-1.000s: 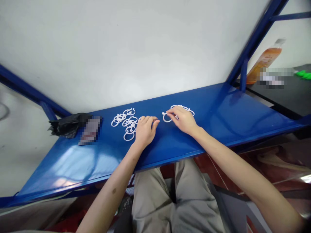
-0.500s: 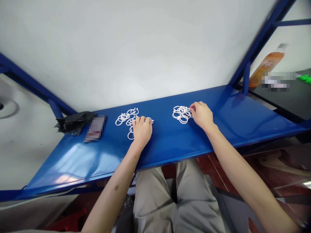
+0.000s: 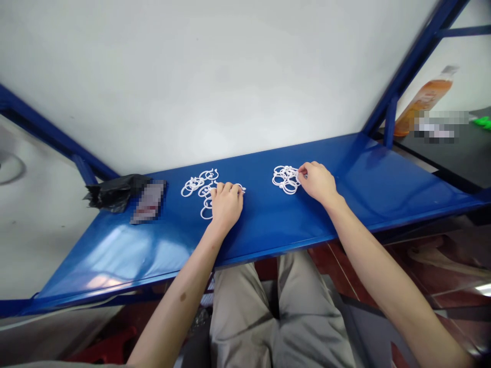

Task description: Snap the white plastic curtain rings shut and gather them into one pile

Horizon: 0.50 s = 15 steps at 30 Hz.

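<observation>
Two heaps of white plastic rings lie on a blue metal shelf (image 3: 268, 225). The left heap (image 3: 197, 186) is loose and spread out; my left hand (image 3: 225, 204) rests on its right edge with curled fingers pressing on a ring. The right heap (image 3: 286, 179) is tighter. My right hand (image 3: 318, 181) sits at its right side, thumb and forefinger pinched on a ring at the heap's edge.
A crumpled black bag (image 3: 115, 191) and a small blurred packet (image 3: 148, 202) lie at the shelf's left end. Blue frame posts (image 3: 406, 71) rise at the right. An orange bottle (image 3: 422, 99) stands on a dark table beyond. A white wall backs the shelf.
My right hand moved right, from left of the right heap to its right side, and that heap now lies bunched tighter. My left hand shifted up onto the left heap's edge.
</observation>
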Each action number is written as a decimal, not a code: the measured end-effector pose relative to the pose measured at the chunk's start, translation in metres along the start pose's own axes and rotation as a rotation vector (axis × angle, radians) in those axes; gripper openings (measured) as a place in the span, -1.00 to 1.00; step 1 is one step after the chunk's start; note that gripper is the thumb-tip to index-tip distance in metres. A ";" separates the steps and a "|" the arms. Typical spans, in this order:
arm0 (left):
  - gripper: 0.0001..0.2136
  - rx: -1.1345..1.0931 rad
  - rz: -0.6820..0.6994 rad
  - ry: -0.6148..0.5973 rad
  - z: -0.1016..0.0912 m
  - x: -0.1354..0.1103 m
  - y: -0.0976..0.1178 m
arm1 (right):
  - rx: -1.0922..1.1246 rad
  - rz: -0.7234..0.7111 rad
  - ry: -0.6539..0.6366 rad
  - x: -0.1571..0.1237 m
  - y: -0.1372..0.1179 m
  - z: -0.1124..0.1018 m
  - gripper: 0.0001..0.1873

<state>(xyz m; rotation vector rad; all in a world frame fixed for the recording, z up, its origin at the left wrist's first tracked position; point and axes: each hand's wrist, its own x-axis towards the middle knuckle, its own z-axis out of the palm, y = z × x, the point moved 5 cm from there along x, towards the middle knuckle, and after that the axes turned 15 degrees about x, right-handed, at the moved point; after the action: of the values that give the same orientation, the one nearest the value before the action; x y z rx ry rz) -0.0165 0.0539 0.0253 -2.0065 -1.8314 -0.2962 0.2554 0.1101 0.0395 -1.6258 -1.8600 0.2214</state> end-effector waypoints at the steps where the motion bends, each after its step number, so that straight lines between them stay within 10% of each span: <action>1: -0.78 0.000 0.002 0.001 0.000 0.000 0.000 | -0.001 0.003 0.005 0.000 0.000 0.000 -0.81; 9: -0.80 -0.028 0.014 0.036 -0.001 0.000 0.002 | 0.031 -0.038 0.158 0.003 0.001 -0.008 -0.78; 15: -0.81 -0.187 0.133 0.096 -0.010 -0.001 0.014 | 0.246 -0.328 0.127 -0.008 -0.033 0.001 -0.77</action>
<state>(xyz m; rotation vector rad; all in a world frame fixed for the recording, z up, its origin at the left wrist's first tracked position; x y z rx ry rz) -0.0012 0.0478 0.0322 -2.1866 -1.6558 -0.5315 0.2279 0.0959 0.0525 -1.1262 -1.8858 0.1908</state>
